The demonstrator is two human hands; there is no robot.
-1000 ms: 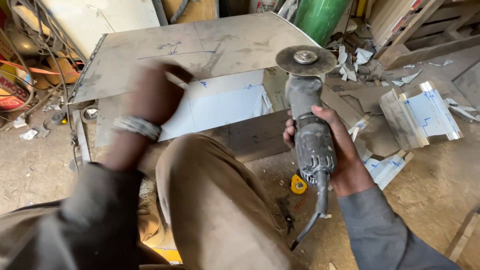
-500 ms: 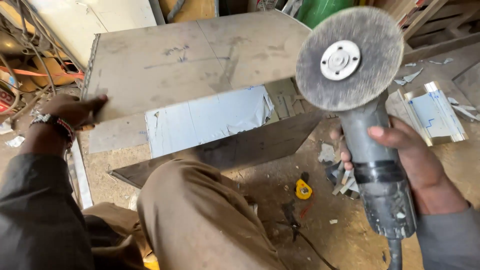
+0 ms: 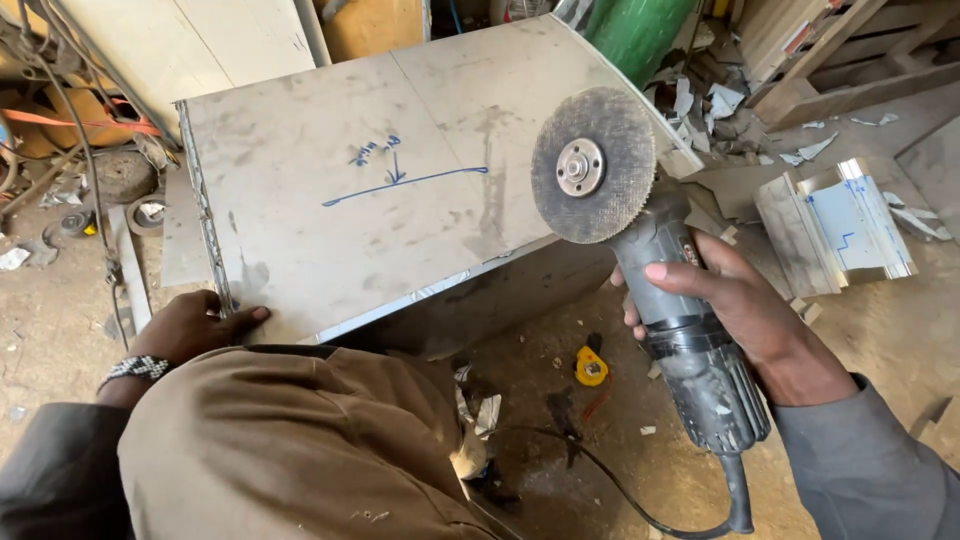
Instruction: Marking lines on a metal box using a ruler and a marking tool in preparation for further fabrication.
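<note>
The right hand [image 3: 735,315] is clenched round the angle grinder [image 3: 650,270], disc lifted clear at three o'clock of the metal sheet [image 3: 380,190] — while the left hand [image 3: 190,325] rests flat, grasping nothing, at its seven o'clock corner, seemingly steadying it.

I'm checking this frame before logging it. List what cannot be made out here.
Head view only:
- Angle grinder cord: cut off by the bottom edge.
- Disc: spinning or still, not tellable.
- Metal sheet near edge: hidden by the person's knee.
- Left hand palm: pressed underneath, unseen.
- Right hand fingertips: wrapped behind the grinder.
</note>
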